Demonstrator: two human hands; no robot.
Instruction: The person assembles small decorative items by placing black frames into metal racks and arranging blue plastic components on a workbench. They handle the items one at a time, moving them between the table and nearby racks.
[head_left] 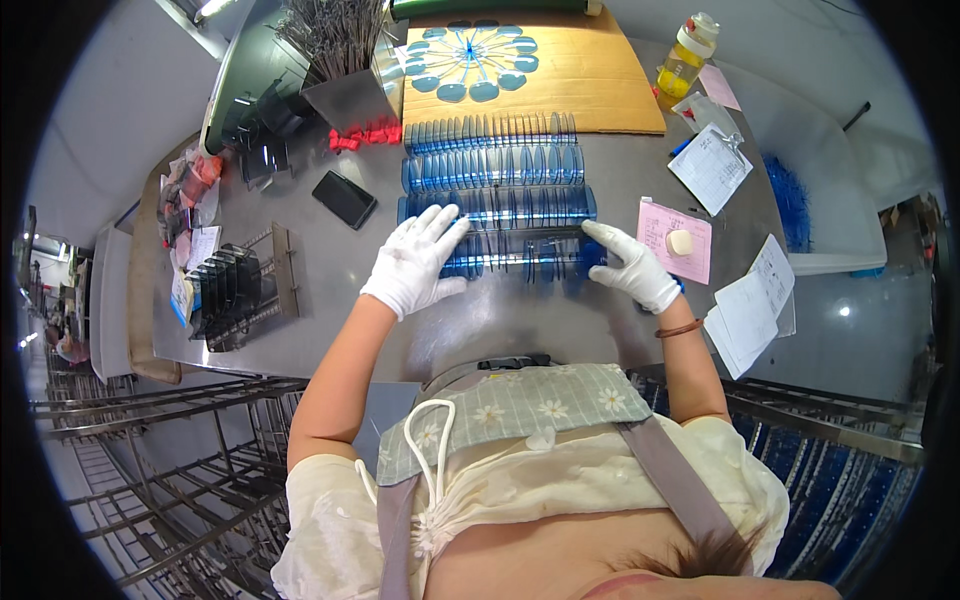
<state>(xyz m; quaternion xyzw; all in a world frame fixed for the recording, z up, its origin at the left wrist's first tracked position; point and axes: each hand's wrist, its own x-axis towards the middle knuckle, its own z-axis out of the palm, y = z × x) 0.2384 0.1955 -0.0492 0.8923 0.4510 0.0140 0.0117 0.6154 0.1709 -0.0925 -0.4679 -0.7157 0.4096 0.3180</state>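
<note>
Both hands wear white gloves. My left hand (418, 262) lies at the left end of the nearest rows of blue tinted lenses (520, 207), its fingers stretched out and its thumb pointing inward. At the right end of those rows, my right hand (634, 268) has its index finger and thumb apart, the index fingertip at the row's edge. Between the hands is a thin dark rack bar (525, 233) with more blue pieces below it. Two further lens rows (490, 168) stand upright behind. Whether either hand presses on the rack cannot be made out.
Behind lies a brown board (590, 85) with blue lenses on sticks fanned in a circle. A metal bin of thin rods (345, 95), red clips (365, 136) and a phone (344, 200) are left. Rightward are a pink sheet (690, 235), a clipboard (712, 170) and a bottle (688, 58).
</note>
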